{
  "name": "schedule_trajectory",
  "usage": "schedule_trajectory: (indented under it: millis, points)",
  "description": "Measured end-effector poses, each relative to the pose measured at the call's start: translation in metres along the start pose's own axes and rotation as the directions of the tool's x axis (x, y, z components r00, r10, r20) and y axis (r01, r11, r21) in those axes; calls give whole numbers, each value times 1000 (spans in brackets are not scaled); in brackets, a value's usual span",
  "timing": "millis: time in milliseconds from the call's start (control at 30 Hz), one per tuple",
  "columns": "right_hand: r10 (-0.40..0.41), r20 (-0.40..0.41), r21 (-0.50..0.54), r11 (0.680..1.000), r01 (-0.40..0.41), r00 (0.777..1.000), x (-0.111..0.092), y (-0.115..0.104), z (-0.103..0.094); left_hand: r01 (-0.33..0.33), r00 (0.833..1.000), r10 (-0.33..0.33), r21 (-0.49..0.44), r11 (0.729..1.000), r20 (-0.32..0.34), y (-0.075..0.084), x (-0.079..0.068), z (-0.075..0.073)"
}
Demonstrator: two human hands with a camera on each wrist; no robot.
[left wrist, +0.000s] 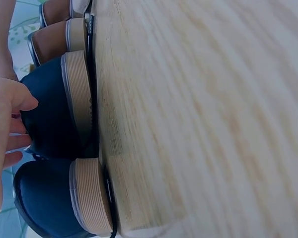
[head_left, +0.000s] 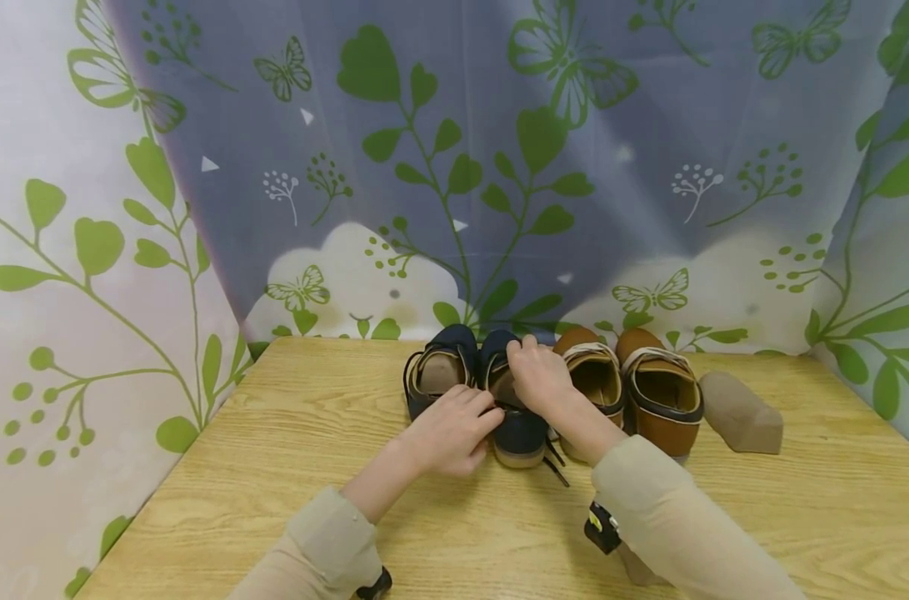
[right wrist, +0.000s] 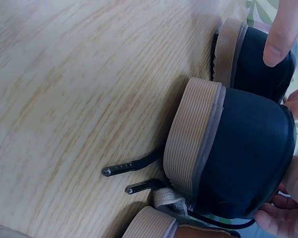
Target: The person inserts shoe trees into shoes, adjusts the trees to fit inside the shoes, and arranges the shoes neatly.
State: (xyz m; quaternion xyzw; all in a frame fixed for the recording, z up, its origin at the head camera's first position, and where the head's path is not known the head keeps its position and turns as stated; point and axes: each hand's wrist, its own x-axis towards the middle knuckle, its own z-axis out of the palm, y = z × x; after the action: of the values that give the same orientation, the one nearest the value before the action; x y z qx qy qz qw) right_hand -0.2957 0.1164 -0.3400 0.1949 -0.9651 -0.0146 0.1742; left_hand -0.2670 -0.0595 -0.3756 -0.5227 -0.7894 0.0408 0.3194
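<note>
A navy shoe [head_left: 520,437] stands with its heel toward me, and both hands are on it. My left hand [head_left: 454,425] grips its heel collar, with the fingertips at the rim; in the left wrist view the thumb lies over the navy heel. At the tongue and side of the opening, my right hand [head_left: 538,375] holds the same shoe with curled fingers. Some tan lining or insert [head_left: 502,389] shows inside, partly hidden by the hands. The matching navy shoe [head_left: 421,403] stands to the left, a brown insert [head_left: 438,374] filling its opening.
Two tan-brown shoes [head_left: 662,425] with light laces stand right of the navy pair. Beyond them lies a brown shoe insert [head_left: 742,417]. Black lace ends [right wrist: 134,166] trail onto the wooden table [head_left: 289,417]. A patterned cloth [head_left: 454,167] hangs behind.
</note>
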Motion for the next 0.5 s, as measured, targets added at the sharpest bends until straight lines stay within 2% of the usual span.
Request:
schedule_trajectory:
  millis: [300,500]
  points:
    - [-61,-19,-30,998,60,998,-2,4,1,-3,1000,3,38,999,4,1,0,1]
    - [-52,-3,-3,999,52,999,-1,6,-2,0,1000,0,64,998,6,1,1,1]
